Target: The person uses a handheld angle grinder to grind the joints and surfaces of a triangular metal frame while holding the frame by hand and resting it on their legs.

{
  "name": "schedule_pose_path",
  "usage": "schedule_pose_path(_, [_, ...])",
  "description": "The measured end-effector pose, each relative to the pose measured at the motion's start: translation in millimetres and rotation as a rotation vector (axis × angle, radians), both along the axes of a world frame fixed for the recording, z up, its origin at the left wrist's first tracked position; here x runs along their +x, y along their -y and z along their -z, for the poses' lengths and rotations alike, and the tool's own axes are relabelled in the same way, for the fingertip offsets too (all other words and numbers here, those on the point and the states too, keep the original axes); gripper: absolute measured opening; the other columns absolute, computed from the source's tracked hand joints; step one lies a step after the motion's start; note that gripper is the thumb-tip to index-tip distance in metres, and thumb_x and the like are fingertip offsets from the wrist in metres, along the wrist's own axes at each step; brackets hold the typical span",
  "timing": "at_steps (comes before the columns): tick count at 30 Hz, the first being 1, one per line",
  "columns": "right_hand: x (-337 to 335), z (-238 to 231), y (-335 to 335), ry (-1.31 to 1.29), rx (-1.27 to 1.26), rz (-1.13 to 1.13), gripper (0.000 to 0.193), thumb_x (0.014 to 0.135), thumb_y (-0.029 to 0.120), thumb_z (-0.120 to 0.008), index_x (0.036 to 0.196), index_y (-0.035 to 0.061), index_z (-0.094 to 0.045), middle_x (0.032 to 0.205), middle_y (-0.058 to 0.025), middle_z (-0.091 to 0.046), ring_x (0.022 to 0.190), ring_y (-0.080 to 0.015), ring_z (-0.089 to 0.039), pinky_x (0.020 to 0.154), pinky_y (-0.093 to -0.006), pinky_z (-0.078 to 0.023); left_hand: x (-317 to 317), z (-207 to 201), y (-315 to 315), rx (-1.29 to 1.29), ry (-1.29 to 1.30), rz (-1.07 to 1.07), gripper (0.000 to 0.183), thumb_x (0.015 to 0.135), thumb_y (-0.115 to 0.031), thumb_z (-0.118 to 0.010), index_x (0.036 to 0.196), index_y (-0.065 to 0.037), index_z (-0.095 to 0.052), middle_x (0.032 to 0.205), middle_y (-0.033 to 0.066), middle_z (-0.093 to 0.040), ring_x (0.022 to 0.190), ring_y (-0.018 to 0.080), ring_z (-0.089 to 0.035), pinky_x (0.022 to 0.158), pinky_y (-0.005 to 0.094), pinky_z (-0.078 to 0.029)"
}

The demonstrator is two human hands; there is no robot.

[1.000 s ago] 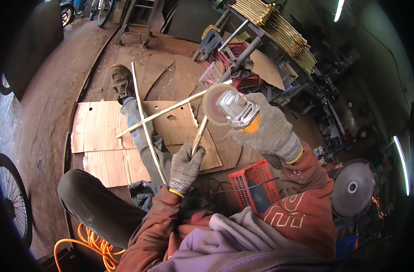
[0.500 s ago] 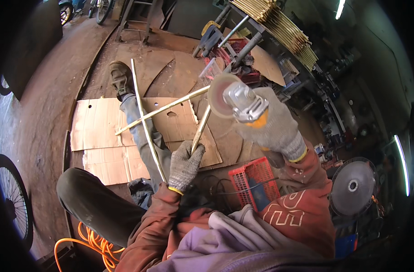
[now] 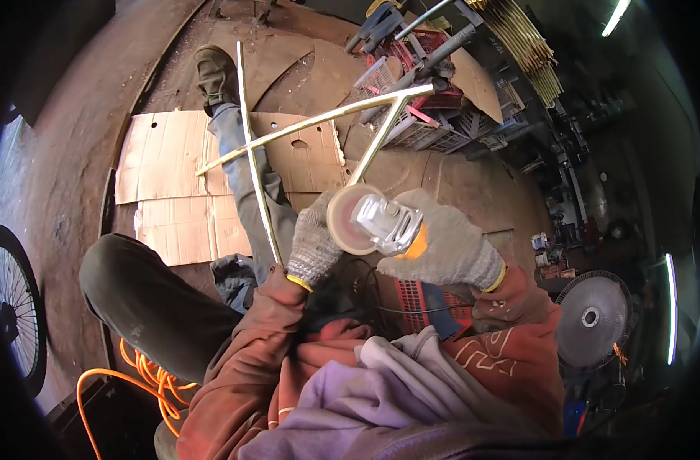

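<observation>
The brassy metal frame point(image 3: 315, 121) is out in front of the person, slanting over the outstretched leg point(image 3: 270, 184), with one bar crossing another and a shorter one running back to the left hand point(image 3: 316, 239). That gloved hand is closed around the short bar's near end. The right hand point(image 3: 448, 245), gloved too, has a firm grip on an angle grinder point(image 3: 386, 222). Its disc point(image 3: 339, 218) sits in front of the left fingertips and hides the bar's end, so can't tell if it's touching metal. Flattened cardboard point(image 3: 166, 157) lies under the leg, and a red crate point(image 3: 411, 295) is tucked below the right arm, partly covered. Beyond the frame's far corner there's a jumble of crates and piping. Fan point(image 3: 593, 318) on the right, orange hose point(image 3: 157, 377) lower left, wheel point(image 3: 19, 307) cut off by the dark rim. Pale lettering on the right sleeve point(image 3: 511, 353), creased; right-hand background's too murky to make out.
</observation>
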State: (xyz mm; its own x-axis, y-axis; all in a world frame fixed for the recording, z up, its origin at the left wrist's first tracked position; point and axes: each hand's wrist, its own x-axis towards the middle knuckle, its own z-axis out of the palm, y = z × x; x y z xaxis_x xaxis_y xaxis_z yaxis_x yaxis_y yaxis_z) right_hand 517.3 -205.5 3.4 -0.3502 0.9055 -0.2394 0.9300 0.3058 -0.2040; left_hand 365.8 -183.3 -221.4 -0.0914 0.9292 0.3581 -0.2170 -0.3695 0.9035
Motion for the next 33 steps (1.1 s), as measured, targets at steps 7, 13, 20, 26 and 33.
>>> schedule_pose_path(7, [19.5,-19.8,-34.7,-0.256,0.212,0.065,0.083,0.074,0.041,-0.099,0.137,0.0056,-0.059,0.116,-0.0181,-0.076,0.106,-0.0322,-0.077,0.091,-0.0438,-0.062,2.4,-7.1,-1.2,-0.195,-0.131,0.010,0.026,0.098,-0.024,-0.076,0.111,-0.003,-0.071,0.087,0.0260,-0.067,0.076,0.0445,-0.066,0.068,0.0463,-0.052])
schedule_pose_path(13, [31.3,19.2,-11.9,-0.552,-0.052,0.022,0.083,0.072,0.028,-0.101,0.139,0.0029,-0.059,0.126,-0.0144,-0.072,0.111,-0.0259,-0.075,0.095,-0.0441,-0.060,8.6,4.5,-3.5,-0.151,0.112,0.026,0.028,0.103,-0.029,-0.072,0.111,-0.002,-0.073,0.078,0.0108,-0.067,0.065,0.0234,-0.059,0.062,0.0380,-0.049])
schedule_pose_path(20, [35.4,83.4,-21.8,-1.445,-0.207,0.199,0.102,0.069,0.016,-0.099,0.155,-0.0004,-0.047,0.134,-0.0131,-0.069,0.118,-0.0249,-0.071,0.100,-0.0407,-0.061,-21.3,-10.5,4.1,-0.254,0.298,0.189,0.039,0.108,-0.039,-0.064,0.110,-0.002,-0.076,0.076,-0.0011,-0.061,0.064,0.0073,-0.050,0.059,0.0259,-0.040])
schedule_pose_path(26, [21.2,137.2,-64.8,-1.164,0.048,-0.145,0.102,0.067,0.017,-0.102,0.153,-0.0004,-0.049,0.137,-0.0117,-0.067,0.124,-0.0219,-0.066,0.107,-0.0404,-0.056,-24.8,13.7,10.3,-0.326,0.119,0.143,0.036,0.111,-0.033,-0.062,0.113,0.000,-0.074,0.094,0.0064,-0.071,0.084,0.0138,-0.062,0.078,0.0303,-0.053])
schedule_pose_path(33, [12.3,145.1,-77.8,-1.474,-0.240,-0.189,0.099,0.070,0.022,-0.100,0.152,-0.0005,-0.049,0.138,-0.0156,-0.067,0.124,-0.0249,-0.067,0.106,-0.0423,-0.057,-116.4,75.0,-87.6,-0.753,0.404,-0.546,0.045,0.101,-0.043,-0.074,0.101,0.002,-0.075,0.081,0.0053,-0.070,0.067,0.0145,-0.064,0.056,0.0297,-0.047])
